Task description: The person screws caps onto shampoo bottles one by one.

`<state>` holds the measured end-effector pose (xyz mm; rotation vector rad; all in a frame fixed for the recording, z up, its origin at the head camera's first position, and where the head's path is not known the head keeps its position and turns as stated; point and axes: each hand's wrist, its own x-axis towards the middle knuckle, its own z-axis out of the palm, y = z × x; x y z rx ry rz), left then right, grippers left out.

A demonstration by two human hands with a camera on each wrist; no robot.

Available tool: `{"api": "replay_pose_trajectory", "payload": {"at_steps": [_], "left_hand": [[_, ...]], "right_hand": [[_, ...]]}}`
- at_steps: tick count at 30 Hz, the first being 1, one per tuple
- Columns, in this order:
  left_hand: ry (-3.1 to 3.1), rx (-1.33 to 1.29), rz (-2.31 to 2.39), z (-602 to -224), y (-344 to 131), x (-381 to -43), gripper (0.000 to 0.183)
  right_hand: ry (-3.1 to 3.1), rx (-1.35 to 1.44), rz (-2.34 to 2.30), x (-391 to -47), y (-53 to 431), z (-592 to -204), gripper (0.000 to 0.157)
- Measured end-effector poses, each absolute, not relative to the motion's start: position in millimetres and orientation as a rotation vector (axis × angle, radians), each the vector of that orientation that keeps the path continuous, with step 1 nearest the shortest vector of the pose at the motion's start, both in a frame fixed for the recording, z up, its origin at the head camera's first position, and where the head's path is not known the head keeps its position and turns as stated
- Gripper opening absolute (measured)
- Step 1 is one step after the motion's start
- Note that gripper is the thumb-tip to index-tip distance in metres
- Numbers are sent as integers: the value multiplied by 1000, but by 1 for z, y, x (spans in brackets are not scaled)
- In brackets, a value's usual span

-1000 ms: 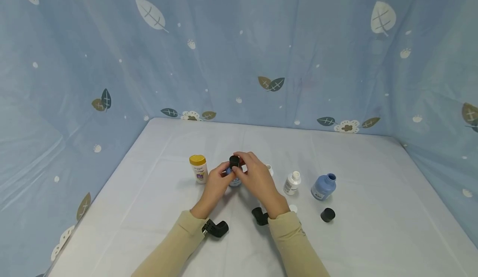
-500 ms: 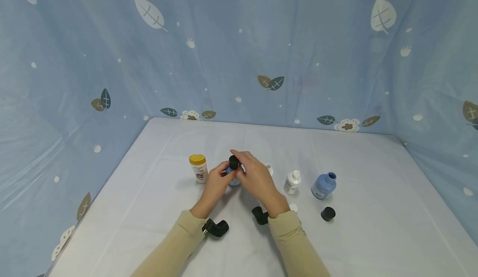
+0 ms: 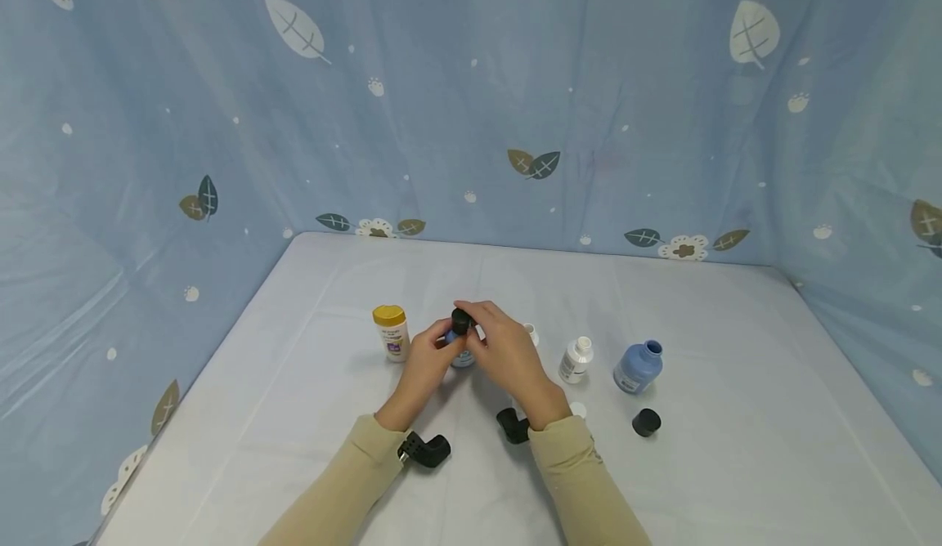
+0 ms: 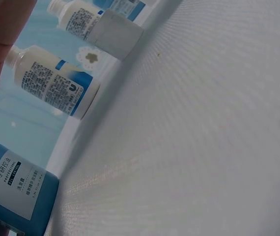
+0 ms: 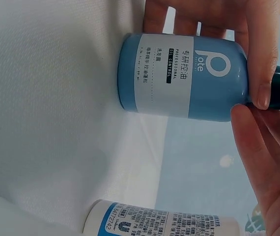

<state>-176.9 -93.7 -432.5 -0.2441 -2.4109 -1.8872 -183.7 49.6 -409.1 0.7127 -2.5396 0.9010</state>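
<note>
A small blue shampoo bottle (image 5: 162,73) stands upright on the white table, its white label facing the right wrist camera. My left hand (image 3: 424,364) grips it around the shoulder, thumb and fingers near the neck. At the top, my right hand (image 3: 508,351) holds the black cap (image 3: 461,320) between thumb and fingers. The cap sits over the bottle's mouth and hides it. In the left wrist view the same blue bottle (image 4: 19,184) shows at the lower left.
Left stands a white bottle with a yellow cap (image 3: 393,337). To the right are an uncapped white bottle (image 3: 576,360), another white bottle (image 3: 531,334) partly behind my hand, an uncapped blue bottle (image 3: 638,368), a loose black cap (image 3: 646,422) and a white cap (image 3: 578,410) beside my sleeve.
My right fingers have shifted around the black cap: the thumb slid down off its front, and the fingers reached over it, then drew back slightly. The left hand and bottle stay in place.
</note>
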Motion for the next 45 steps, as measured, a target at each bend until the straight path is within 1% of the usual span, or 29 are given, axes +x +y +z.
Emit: {"api": "replay_pose_trajectory", "payload": {"at_steps": [13,24,32,39,45], "left_hand": [[-2429,-252,-1852,-433,-94,-177,31],[-2443,-223,-1873,-432,-94,-176,30],[-2434,-228,-1874,-432,-94,-176,31],[-2404,-253,-1893,-434,-94,-177,26],[-2391,-259,-1897,-435,-94,-178,26]], "right_hand": [[-2574,652,885,-184,50,-408,40],[-2556,632,917,-184,47,-410,42],[-2555,630,940,-185,47,-412,49],[-2524,751,871,-185,50,-411,45],[-2537,742,874,-185,50,-411,40]]}}
